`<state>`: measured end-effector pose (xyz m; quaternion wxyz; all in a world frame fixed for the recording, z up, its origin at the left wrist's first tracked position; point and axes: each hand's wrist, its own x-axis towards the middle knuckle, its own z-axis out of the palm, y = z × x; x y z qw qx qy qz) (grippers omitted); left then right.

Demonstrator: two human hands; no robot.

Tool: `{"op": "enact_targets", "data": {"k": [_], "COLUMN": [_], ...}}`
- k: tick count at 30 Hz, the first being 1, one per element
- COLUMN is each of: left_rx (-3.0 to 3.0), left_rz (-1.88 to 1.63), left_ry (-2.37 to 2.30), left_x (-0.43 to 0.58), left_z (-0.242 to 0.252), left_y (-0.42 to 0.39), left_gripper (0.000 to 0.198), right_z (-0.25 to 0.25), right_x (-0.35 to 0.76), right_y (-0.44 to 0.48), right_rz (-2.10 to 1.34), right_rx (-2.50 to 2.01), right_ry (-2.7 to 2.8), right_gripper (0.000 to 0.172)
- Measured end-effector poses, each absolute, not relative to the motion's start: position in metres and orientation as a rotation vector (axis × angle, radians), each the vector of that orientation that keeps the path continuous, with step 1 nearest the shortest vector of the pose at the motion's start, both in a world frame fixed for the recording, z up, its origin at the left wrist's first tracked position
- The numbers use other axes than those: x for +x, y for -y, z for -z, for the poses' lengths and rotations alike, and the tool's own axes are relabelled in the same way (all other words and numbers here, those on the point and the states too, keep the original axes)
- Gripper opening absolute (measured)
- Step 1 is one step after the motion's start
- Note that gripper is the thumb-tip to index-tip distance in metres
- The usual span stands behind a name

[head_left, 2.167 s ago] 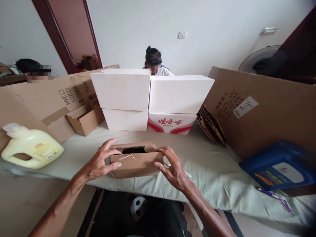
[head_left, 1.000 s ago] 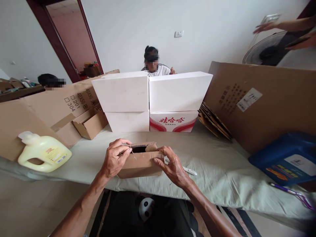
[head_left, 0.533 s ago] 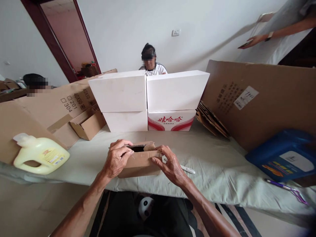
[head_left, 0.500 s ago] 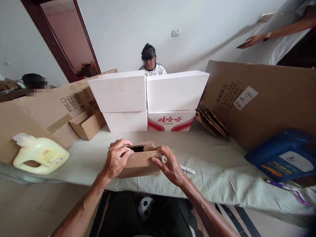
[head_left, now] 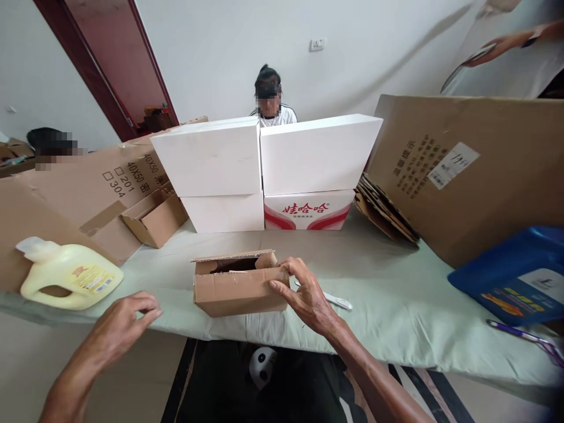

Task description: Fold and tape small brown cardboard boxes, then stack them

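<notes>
Cardboard box (head_left: 235, 294) looks half open, neither sealed nor spread wide; right hand (head_left: 311, 299) clamped on its corner; left hand (head_left: 126, 320) off it, fingers curled, can't tell if pinching anything.

Between your left hand (head_left: 127, 323) and the small cardboard box (head_left: 240, 294), tablecloth (head_left: 174, 294) gives passage | behind box: free strip, then stacked cartons (head_left: 211, 161) block you | left: yellow jug (head_left: 73, 276) obstructs

Small carton (head_left: 240, 294): dark inside, contents unreadable
White utensil (head_left: 338, 301): partly hidden behind right hand (head_left: 304, 291)
Blue jug (head_left: 513, 279): cut by right edge
Person opposite (head_left: 287, 114): body mostly hidden behind white boxes (head_left: 308, 158)
</notes>
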<state>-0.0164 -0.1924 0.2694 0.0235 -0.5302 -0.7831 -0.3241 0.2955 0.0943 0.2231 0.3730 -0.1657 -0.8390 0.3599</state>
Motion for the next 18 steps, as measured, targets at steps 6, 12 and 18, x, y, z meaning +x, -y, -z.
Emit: {"op": "enact_targets", "data": {"k": [6,12,18], "left_rx": [-1.885,-2.175,-1.864], "left_rz": [0.925,0.937,1.452], "left_ry": [1.998,1.921,1.798], "left_x": [0.048,0.068,0.071], "left_z": [-0.296,-0.293,-0.304], "left_y": [0.124,0.048,0.055], "left_gripper": [0.020,0.025,0.025], "right_z": [-0.223,-0.224,-0.222], "right_x": [0.296,0.294,0.294], "right_y": [-0.094,-0.089,-0.089], "right_rz": [-0.938,-0.920,-0.999], "right_rx": [-0.445,-0.452,-0.486], "right_ry": [2.155,2.150,2.113], "right_gripper": [0.028,0.024,0.026]}}
